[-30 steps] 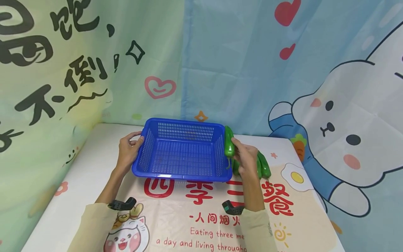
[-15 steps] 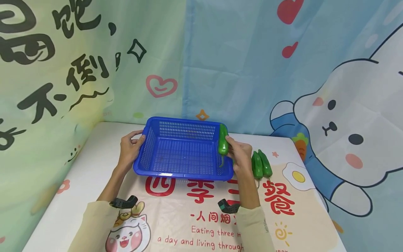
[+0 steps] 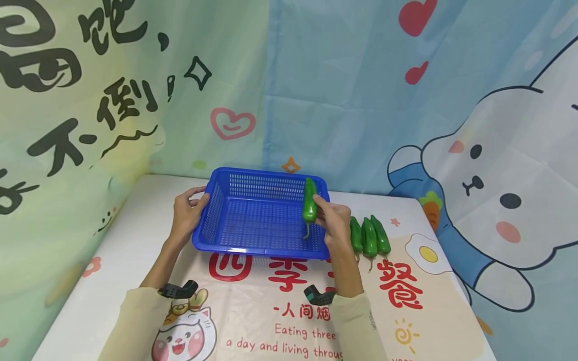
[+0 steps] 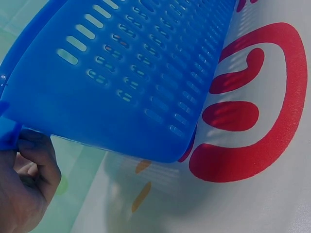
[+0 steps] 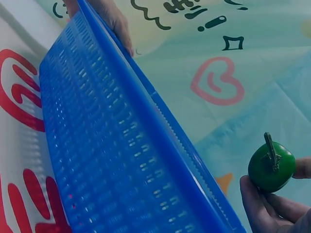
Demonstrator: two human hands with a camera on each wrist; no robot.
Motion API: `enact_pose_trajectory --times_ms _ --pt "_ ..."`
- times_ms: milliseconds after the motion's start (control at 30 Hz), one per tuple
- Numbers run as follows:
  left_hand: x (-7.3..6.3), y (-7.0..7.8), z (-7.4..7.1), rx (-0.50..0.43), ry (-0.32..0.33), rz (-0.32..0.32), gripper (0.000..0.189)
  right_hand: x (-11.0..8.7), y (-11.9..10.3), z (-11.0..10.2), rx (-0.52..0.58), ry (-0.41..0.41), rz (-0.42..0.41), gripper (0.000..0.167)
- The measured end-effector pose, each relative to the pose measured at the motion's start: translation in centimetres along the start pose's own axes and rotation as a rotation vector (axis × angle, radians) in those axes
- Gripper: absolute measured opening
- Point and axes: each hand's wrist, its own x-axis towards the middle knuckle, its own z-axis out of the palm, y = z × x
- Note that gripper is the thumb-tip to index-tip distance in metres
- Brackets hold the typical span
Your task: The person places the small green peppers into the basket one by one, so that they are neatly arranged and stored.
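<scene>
A blue plastic basket (image 3: 262,252) with slotted walls stands on the table, and nothing lies on its floor. My left hand (image 3: 186,215) grips its left rim, thumb on top and fingers curled below, as the left wrist view shows. Between thumb and fingers, my right hand (image 3: 335,220) pinches a green pepper (image 3: 309,201) over the right end of the basket, stem pointing toward me. From the right wrist view the pepper (image 5: 271,166) shows stem-end on, above rim level. Several more green peppers (image 3: 369,236) lie side by side on the table, just right of my right hand.
The white table (image 3: 144,210) carries a printed mat (image 3: 253,311) with red lettering. Behind it hangs a cartoon cloth backdrop (image 3: 343,100), close to the basket's far wall. A black wrist camera (image 3: 179,289) sits on my left wrist, another (image 3: 318,295) on my right.
My right hand has moved left with the pepper, from beside the basket's right rim to over its interior. More of the peppers on the table now show. The left hand keeps its grip.
</scene>
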Motion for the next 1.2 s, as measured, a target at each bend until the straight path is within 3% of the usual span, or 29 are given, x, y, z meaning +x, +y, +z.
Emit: enact_pose_trajectory --times_ms 400,1200 --pt "0.0 0.0 -0.3 -0.022 -0.006 -0.009 0.044 -0.3 0.8 2.4 0.005 -0.020 0.009 0.046" --pt "0.1 -0.3 -0.1 -0.002 -0.001 -0.010 0.042 -0.5 2.5 4.6 0.014 -0.062 -0.003 0.039"
